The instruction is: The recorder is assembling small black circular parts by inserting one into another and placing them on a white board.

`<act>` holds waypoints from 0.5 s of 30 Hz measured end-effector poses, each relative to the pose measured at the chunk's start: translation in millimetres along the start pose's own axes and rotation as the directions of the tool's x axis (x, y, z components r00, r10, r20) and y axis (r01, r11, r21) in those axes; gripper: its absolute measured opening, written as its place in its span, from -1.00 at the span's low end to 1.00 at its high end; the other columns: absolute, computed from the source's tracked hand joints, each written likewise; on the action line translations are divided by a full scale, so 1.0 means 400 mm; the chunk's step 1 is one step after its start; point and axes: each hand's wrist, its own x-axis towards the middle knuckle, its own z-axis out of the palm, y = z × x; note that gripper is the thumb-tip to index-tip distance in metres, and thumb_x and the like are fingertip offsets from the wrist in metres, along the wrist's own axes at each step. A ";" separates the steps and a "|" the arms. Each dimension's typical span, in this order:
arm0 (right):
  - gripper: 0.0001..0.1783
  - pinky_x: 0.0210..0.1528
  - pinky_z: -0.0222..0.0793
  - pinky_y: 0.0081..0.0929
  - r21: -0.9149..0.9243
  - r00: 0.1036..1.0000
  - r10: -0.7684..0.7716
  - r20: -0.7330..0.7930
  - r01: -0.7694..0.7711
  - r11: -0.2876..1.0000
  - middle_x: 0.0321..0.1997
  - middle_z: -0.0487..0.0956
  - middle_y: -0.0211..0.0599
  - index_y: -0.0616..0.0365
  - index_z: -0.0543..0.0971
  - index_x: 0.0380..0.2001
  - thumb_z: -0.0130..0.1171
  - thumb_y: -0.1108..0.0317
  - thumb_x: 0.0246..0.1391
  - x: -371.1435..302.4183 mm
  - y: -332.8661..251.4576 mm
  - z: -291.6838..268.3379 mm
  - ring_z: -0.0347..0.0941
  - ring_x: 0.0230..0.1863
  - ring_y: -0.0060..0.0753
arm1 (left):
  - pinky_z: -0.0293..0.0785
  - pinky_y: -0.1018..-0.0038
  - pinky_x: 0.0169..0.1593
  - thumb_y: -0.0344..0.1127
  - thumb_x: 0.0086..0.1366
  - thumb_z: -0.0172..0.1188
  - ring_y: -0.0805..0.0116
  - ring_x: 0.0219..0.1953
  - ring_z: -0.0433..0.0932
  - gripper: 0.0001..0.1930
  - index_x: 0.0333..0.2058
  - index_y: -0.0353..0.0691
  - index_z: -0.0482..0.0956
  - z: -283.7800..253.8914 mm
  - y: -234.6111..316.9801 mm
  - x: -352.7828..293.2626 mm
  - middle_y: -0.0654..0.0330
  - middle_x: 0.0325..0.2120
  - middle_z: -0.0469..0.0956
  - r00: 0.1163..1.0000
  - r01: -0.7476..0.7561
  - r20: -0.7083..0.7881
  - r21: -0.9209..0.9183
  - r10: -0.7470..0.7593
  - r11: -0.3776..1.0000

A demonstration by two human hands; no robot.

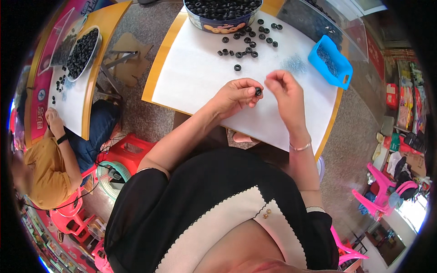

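Between thumb and fingers, my left hand (237, 97) grips a small black ring-shaped piece (258, 91) with its hole turned toward me. Just right of it my right hand (287, 94) is raised, thumb and fingertips pinched together and slightly blurred. Whatever that pinch holds, if anything, is too small to see. Beyond my hands, several loose black ring-shaped pieces (248, 50) lie scattered on the white-covered table (191, 73). A round tub (223, 25) heaped with the same pieces stands at the far edge. Tiny clear bluish bits (294, 64) lie in a thin patch beyond my right hand.
A blue plastic basket (330, 62) with more tiny bits sits at the table's right edge, beside a clear plastic bin (314, 20). At left, another person (50, 168) sits at a second table (98, 73) with a full bowl (84, 53). Red stools (132, 152) stand nearby.
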 end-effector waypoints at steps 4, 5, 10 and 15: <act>-0.86 -0.18 0.27 -0.41 -0.597 0.851 -0.505 0.146 0.482 0.641 -0.35 0.48 -0.37 0.12 0.58 -0.37 0.18 0.42 -0.08 0.136 0.064 0.026 0.37 -0.28 -0.35 | 0.43 0.58 -0.31 -0.27 0.12 0.31 0.46 -0.40 0.47 -0.72 -0.21 -0.23 0.53 0.005 0.000 0.006 0.19 -0.39 0.54 0.999 0.013 0.030 -0.002 -0.013 1.000; -0.85 -0.17 0.26 -0.37 -0.618 0.835 -0.525 0.166 0.503 0.604 -0.34 0.47 -0.37 0.10 0.59 -0.37 0.18 0.42 -0.11 0.164 0.081 0.039 0.35 -0.26 -0.31 | 0.42 0.59 -0.32 -0.24 0.10 0.33 0.46 -0.40 0.46 -0.70 -0.22 -0.20 0.53 0.006 0.003 0.010 0.20 -0.40 0.53 0.999 0.027 0.021 0.015 -0.028 1.000; -0.81 -0.18 0.21 -0.34 -0.694 0.779 -0.564 0.274 0.566 0.445 -0.30 0.43 -0.41 0.03 0.61 -0.38 0.19 0.44 -0.18 0.218 0.101 0.095 0.30 -0.18 -0.28 | 0.43 0.59 -0.30 -0.26 0.12 0.32 0.47 -0.37 0.48 -0.71 -0.21 -0.21 0.52 0.012 0.006 0.004 0.20 -0.38 0.54 1.000 0.021 0.011 0.021 -0.021 1.000; -0.82 -0.21 0.24 -0.34 -0.659 0.750 -0.622 0.222 0.586 0.472 -0.33 0.45 -0.40 0.06 0.59 -0.41 0.20 0.45 -0.20 0.209 0.102 0.081 0.34 -0.24 -0.28 | 0.46 0.56 -0.28 -0.33 0.18 0.25 0.46 -0.39 0.50 -0.75 -0.19 -0.28 0.53 0.018 0.004 0.007 0.13 -0.37 0.56 1.000 0.011 -0.005 -0.028 -0.011 1.000</act>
